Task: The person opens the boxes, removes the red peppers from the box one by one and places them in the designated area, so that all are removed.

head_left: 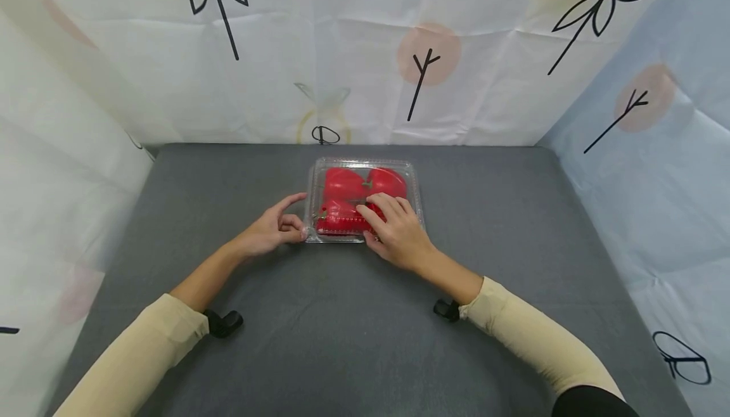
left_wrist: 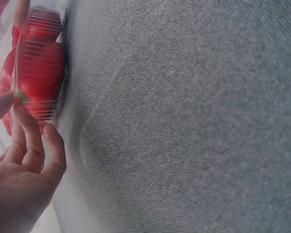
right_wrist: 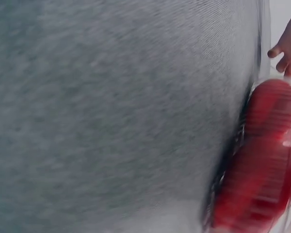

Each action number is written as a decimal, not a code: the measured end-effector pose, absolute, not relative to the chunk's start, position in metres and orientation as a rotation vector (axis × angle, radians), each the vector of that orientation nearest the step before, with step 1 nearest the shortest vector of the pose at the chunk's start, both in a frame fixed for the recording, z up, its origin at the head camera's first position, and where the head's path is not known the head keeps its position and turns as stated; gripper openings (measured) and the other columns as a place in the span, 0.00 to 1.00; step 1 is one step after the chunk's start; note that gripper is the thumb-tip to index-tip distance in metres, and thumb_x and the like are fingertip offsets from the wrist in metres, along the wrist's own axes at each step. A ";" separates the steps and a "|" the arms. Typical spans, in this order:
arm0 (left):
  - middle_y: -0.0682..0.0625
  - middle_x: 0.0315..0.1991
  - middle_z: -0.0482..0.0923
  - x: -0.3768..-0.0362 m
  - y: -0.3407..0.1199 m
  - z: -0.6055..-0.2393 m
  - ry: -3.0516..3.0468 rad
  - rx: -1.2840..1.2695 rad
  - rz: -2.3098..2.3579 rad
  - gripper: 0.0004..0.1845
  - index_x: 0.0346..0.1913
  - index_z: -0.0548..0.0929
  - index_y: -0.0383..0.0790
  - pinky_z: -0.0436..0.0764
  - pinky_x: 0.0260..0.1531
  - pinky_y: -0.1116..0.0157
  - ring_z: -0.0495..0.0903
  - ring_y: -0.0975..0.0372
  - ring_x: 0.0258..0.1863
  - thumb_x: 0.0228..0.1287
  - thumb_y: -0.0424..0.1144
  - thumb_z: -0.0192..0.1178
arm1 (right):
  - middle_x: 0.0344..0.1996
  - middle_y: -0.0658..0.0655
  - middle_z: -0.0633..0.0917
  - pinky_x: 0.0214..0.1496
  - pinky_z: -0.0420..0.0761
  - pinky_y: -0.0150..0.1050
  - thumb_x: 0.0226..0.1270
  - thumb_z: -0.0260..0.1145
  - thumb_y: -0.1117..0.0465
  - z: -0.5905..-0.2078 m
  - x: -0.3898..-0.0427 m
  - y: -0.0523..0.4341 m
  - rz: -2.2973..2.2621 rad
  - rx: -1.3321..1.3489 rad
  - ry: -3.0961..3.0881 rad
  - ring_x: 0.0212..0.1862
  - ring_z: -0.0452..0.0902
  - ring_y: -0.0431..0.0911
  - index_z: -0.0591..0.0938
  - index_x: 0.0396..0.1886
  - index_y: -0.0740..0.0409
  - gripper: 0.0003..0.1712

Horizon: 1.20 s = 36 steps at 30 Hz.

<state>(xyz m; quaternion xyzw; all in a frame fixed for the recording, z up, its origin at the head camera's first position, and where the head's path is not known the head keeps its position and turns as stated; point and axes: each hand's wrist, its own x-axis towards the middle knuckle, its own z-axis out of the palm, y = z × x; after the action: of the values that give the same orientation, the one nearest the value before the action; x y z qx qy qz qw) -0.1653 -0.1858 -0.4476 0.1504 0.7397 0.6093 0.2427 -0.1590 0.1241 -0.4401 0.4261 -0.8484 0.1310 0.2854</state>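
A clear plastic container (head_left: 310, 182) holding several red bell peppers (head_left: 345, 184) sits on the grey table. Thumb and fingers of my left hand (head_left: 272, 227) pinch its rim near the front-left corner; in the left wrist view, thumb and fingertips meet at the clear edge. My right hand (head_left: 402, 233) lies over the front-right part with fingers spread and slightly bent, the thumb by the front edge. It partly hides the pepper beneath; I cannot tell whether the fingertips touch plastic or pepper. Through the ridged wall, peppers (right_wrist: 271, 109) show in the right wrist view.
Grey cloth (head_left: 342, 341) covers the tabletop. Behind it hangs a pale curtain (head_left: 365, 87) with plant drawings, and similar fabric (head_left: 667, 201) borders both sides. Black bands (head_left: 224, 324) sit at the sleeve cuffs.
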 end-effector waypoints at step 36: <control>0.42 0.36 0.80 -0.165 -0.184 -0.448 2.054 0.348 1.644 0.44 0.78 0.50 0.41 0.78 0.39 0.67 0.79 0.61 0.34 0.65 0.29 0.64 | 0.18 0.57 0.75 0.24 0.73 0.46 0.51 0.74 0.41 -0.452 -0.156 0.166 0.668 0.523 -2.640 0.17 0.66 0.47 0.60 0.74 0.62 0.57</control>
<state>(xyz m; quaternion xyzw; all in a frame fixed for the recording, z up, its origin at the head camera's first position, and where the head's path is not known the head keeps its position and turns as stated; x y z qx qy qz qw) -0.1651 -0.1838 -0.4479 0.1272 0.7511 0.6012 0.2415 -0.1559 0.1664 -0.4518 0.1856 -0.9359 0.2368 0.1834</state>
